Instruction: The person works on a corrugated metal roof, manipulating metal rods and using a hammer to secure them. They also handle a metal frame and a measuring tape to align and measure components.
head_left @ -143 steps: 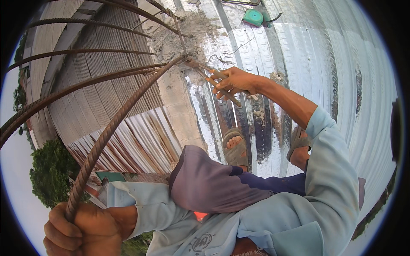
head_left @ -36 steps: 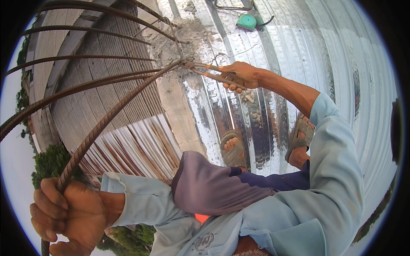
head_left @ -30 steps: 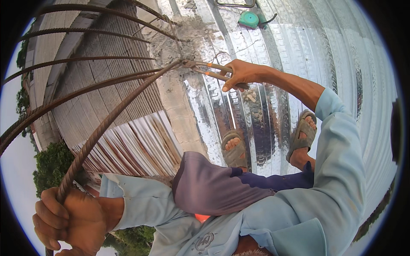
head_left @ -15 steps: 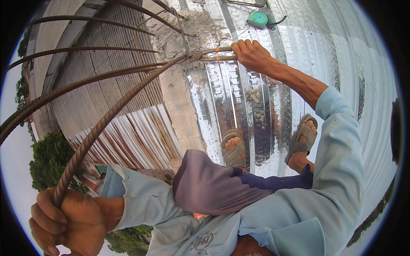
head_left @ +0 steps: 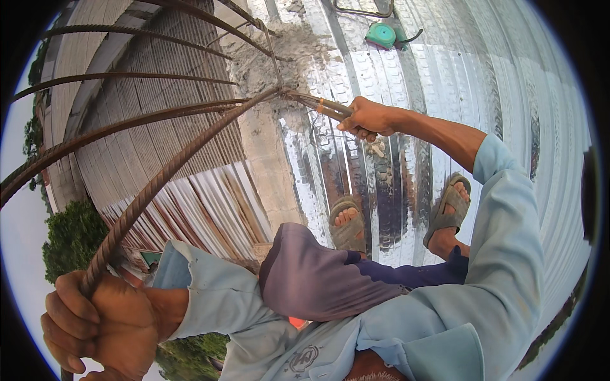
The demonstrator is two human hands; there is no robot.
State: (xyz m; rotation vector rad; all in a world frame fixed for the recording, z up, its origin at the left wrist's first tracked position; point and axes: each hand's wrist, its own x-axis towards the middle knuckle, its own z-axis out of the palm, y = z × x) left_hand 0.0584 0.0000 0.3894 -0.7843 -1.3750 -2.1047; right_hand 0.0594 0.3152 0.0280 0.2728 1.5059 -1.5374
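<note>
Pincers [head_left: 333, 108] in right hand [head_left: 370, 119], which is closed round both handles, those nearly together; working end lies left of right hand, at far end of ribbed bar [head_left: 146, 195], exact contact too small to tell. Left hand [head_left: 105, 320] grips same bar, closed around its near part, bar running from there up and rightward. Other bars [head_left: 127, 75] extend beyond left hand. Green tape measure [head_left: 381, 35] lies beyond right hand, on corrugated metal sheet [head_left: 457, 76]. Sandals [head_left: 347, 232] on near side of right hand.
</note>
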